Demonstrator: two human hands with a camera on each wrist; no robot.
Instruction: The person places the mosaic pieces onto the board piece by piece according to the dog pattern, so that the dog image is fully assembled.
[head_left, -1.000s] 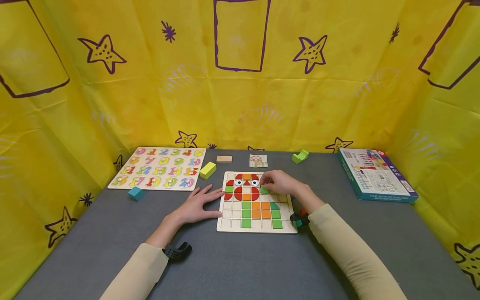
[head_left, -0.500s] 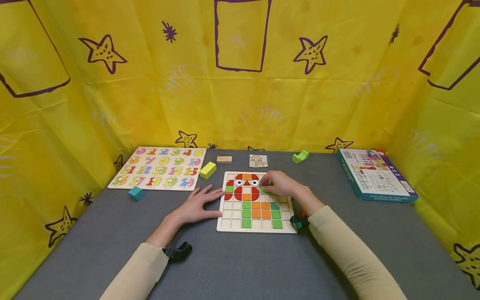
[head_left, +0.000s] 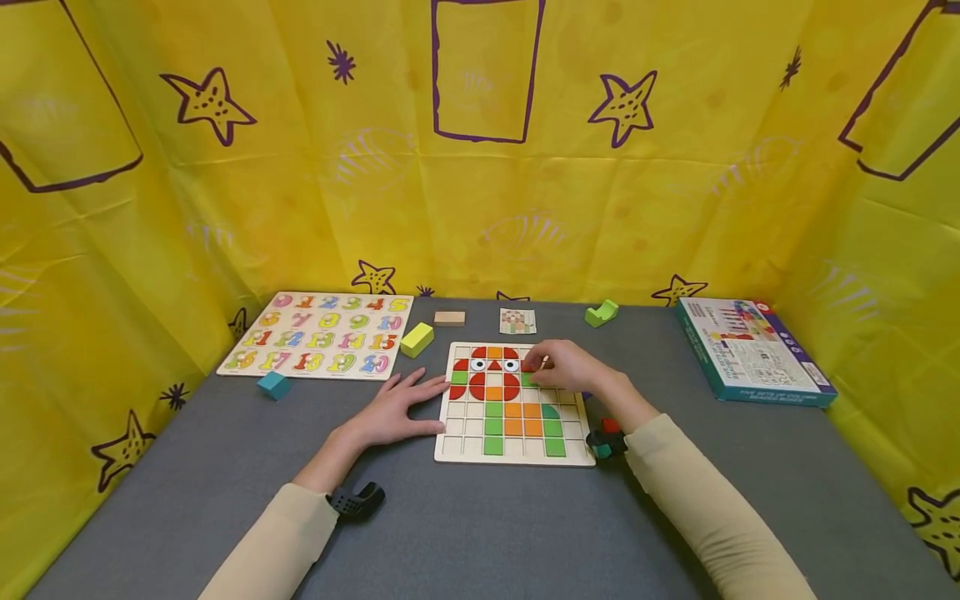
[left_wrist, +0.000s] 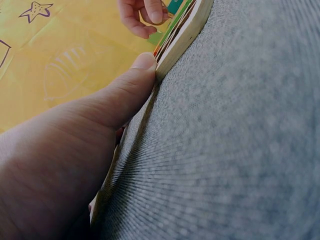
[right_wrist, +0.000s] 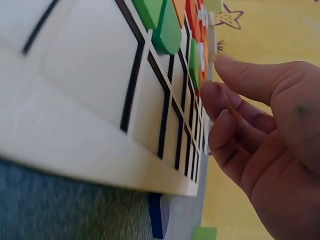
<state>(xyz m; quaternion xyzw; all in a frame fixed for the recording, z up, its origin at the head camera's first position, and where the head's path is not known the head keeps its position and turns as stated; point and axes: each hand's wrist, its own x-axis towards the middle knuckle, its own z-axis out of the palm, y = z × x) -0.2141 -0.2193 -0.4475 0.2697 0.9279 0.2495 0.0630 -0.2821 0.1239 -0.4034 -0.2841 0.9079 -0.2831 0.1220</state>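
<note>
A pale wooden grid board point(head_left: 465, 454) lies on the grey table with red, orange, green and eye-patterned tiles in its cells. My left hand point(head_left: 393, 414) rests beside its left edge, fingers spread, thumb touching the edge, as the left wrist view shows. Over the upper right of the board is my right hand point(head_left: 562, 365), its fingertips just by a green square tile point(head_left: 527, 379) that sits in a cell. In the right wrist view, thumb and bent index finger stand slightly apart with nothing visible between them. A teal-green rounded tile point(right_wrist: 167, 30) lies nearer that camera.
A number puzzle board point(head_left: 322, 337) lies at the back left, near a yellow block point(head_left: 417, 340) and a blue block point(head_left: 273, 385). Behind the grid board are a wooden piece point(head_left: 449, 318), a pattern card point(head_left: 517, 322) and a green curved block point(head_left: 602, 313). A game box point(head_left: 753, 350) lies right.
The green square tile, tilted under the right fingertips a second ago, now lies flat in its cell. The right fingers have drawn slightly off it. My left hand has stayed put.
</note>
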